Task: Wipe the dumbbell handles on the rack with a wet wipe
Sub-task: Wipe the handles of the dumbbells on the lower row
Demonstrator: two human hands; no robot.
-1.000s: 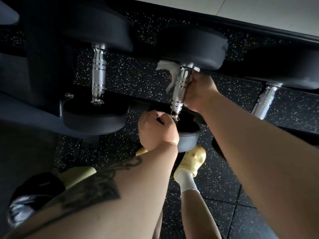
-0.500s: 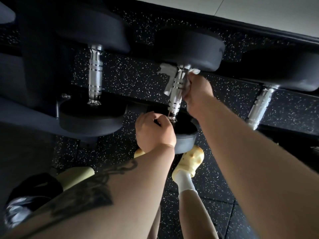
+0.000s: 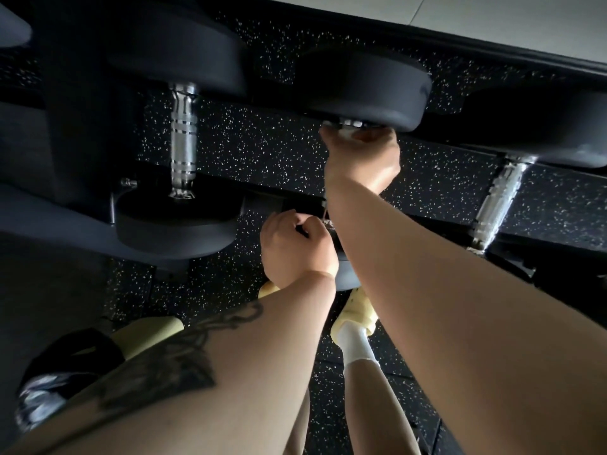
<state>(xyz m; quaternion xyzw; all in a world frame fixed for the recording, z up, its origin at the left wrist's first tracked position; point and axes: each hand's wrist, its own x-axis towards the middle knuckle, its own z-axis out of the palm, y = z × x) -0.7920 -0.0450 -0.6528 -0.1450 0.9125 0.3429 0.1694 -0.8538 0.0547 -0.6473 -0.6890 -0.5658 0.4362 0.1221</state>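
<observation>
Three black dumbbells lie on a dark rack. My right hand (image 3: 361, 159) is wrapped around the middle dumbbell's chrome handle at its far end, just under the far head (image 3: 368, 83), with the white wet wipe (image 3: 345, 133) between palm and metal; only a sliver of wipe and handle shows. My left hand (image 3: 295, 247) grips the rim of the near head (image 3: 345, 277) of that dumbbell. The left dumbbell's handle (image 3: 183, 142) and the right dumbbell's handle (image 3: 496, 201) are bare and untouched.
The rack's rail (image 3: 49, 218) crosses at lower left. Black speckled rubber flooring (image 3: 262, 152) lies beneath, and a pale wall (image 3: 492, 21) runs along the top. My feet in yellow shoes (image 3: 356, 313) stand below the rack. A dark object (image 3: 65, 362) sits at lower left.
My right hand has slid with the wipe up the middle handle to its far end and now covers it. The wipe's loose flap no longer hangs out. My left hand has stayed on the near head.
</observation>
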